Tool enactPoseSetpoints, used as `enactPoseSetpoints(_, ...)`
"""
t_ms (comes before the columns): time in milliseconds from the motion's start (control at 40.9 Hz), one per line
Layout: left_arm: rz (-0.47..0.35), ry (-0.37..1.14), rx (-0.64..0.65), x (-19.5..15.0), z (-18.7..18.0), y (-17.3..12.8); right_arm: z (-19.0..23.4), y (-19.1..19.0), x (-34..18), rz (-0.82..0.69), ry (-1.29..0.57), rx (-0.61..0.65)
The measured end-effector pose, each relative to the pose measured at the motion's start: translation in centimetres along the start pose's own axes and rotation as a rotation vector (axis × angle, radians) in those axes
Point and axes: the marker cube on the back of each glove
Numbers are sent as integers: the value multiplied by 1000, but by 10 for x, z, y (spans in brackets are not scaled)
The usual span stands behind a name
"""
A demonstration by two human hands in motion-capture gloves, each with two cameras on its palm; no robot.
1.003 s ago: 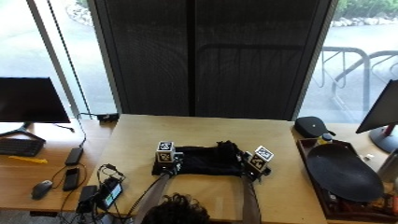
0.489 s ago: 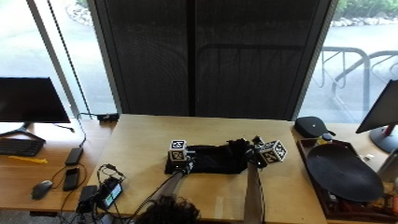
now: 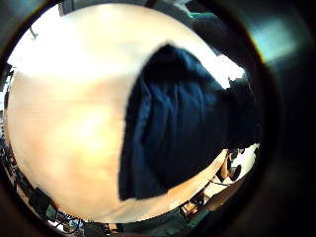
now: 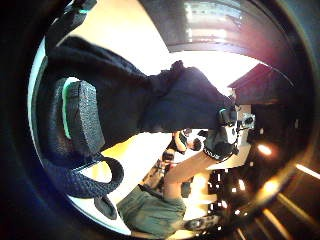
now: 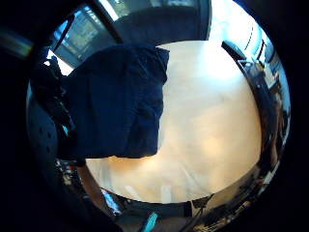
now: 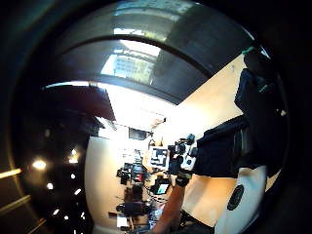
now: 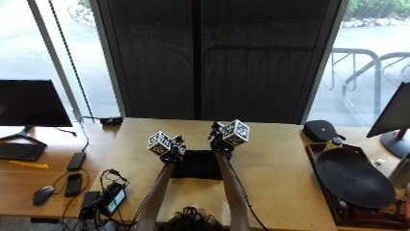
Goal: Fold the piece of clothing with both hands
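A black garment [image 7: 198, 166] lies on the wooden table [image 7: 275, 163] in front of the person. My left hand [image 7: 172, 153] and right hand [image 7: 220, 143] sit close together at its far edge, each pinching the cloth. In the left thumb side view the garment [image 4: 185, 102] stretches from my left fingers across to the right hand [image 4: 220, 142]. The right thumb side view shows the left hand [image 6: 181, 163] gripping the garment [image 6: 219, 151]. Both little finger side views show the garment [image 3: 182, 128] [image 5: 116, 101] spread over the tabletop under the palms.
A black oval dish [image 7: 352, 178] and a small black case [image 7: 320, 130] stand at the table's right. Phones and cables [image 7: 106, 197] lie at its left edge. On the side desk are a monitor [image 7: 32, 103] and a mouse [image 7: 42, 194].
Both hands have moved away from the person. The right hand has swung in toward the left, bringing cloth with it. The garment now looks narrower.
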Motion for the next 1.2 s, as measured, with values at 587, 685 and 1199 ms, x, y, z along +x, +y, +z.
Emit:
enactPoseSetpoints(587, 61, -219, 293, -41, -94, 6, 173, 97, -70, -288, 100, -321)
enactPoseSetpoints(685, 57, -236, 283, -43, -90, 7, 186, 108, -73, -337, 95, -378)
enactPoseSetpoints(1199, 79, -242, 230, -31, -87, 21, 99, 96, -51, -516, -372, -658)
